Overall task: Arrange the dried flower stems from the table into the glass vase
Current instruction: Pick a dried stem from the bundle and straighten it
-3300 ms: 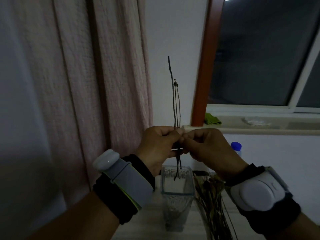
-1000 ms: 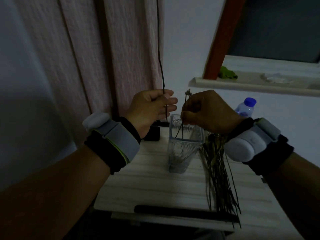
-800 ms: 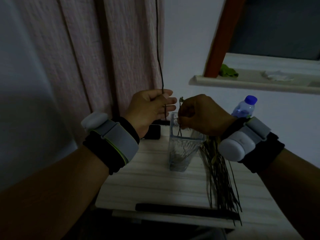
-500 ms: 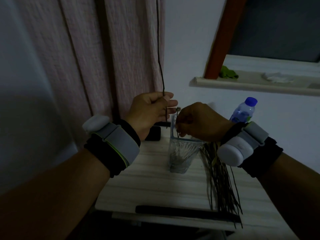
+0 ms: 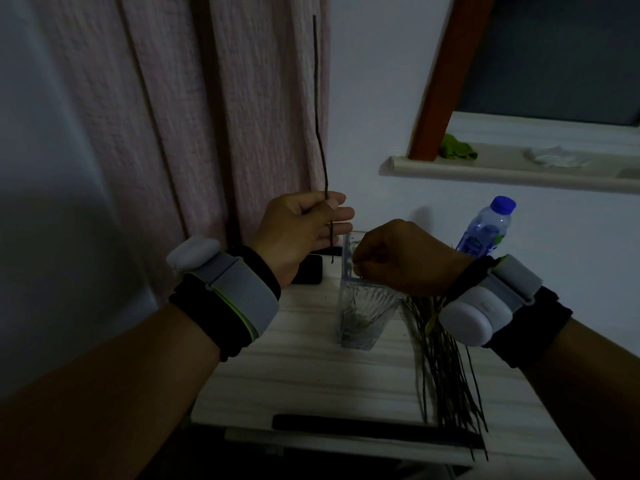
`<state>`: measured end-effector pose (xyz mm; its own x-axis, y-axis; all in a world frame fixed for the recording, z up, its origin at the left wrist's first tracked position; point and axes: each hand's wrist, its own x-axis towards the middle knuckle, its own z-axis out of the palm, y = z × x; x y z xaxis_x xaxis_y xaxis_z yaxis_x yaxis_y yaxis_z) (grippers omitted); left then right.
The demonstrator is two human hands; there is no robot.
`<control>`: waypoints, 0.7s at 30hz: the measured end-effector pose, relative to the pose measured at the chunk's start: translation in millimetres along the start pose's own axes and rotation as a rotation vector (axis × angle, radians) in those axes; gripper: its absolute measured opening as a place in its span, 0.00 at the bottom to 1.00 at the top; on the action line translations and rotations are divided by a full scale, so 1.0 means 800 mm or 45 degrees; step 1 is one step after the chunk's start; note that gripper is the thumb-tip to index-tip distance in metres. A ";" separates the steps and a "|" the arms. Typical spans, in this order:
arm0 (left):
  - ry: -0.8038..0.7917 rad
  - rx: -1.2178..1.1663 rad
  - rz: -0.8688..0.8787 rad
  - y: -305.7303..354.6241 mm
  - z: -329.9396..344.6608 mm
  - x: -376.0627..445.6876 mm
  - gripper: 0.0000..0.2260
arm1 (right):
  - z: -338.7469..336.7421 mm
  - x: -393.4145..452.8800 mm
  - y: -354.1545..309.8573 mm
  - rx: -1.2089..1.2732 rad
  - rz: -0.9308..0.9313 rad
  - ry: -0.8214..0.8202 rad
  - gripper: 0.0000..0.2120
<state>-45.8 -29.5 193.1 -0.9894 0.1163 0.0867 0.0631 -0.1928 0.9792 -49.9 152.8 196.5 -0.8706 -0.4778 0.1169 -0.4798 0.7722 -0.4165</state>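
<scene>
- dried flower stems lie in a loose bundle on the pale tabletop, just right of the glass vase, which stands upright with thin stems inside.
- left hand has its fingers pinching one long dark stem, held upright left of the vase.
- right hand is curled over the vase rim; its grip cannot be told.
- a water bottle stands behind.

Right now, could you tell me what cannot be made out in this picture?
- Head view: right hand covers the vase mouth; its grip is hidden.
- Stems on the table: dim light blurs them, uncountable.
- Vase contents: murky behind glass.
</scene>
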 end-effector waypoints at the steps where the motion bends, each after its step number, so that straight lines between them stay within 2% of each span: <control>1: 0.001 -0.003 0.000 0.000 0.000 0.000 0.07 | 0.000 -0.001 0.000 0.001 -0.004 -0.002 0.06; 5: -0.006 -0.008 -0.001 0.002 0.002 0.000 0.07 | -0.004 -0.006 0.003 0.039 0.004 0.008 0.09; 9: -0.006 0.003 0.021 0.008 0.005 0.003 0.08 | -0.021 -0.011 0.002 0.088 -0.085 0.105 0.07; 21: -0.124 0.153 0.220 0.041 0.038 0.015 0.10 | -0.101 0.001 -0.058 0.448 -0.134 0.726 0.17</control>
<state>-51.8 -4.9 232.2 -0.9457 0.1865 0.2663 0.2510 -0.1015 0.9626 -37.0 149.9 288.6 -0.7887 -0.1726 0.5901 -0.5851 0.5054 -0.6342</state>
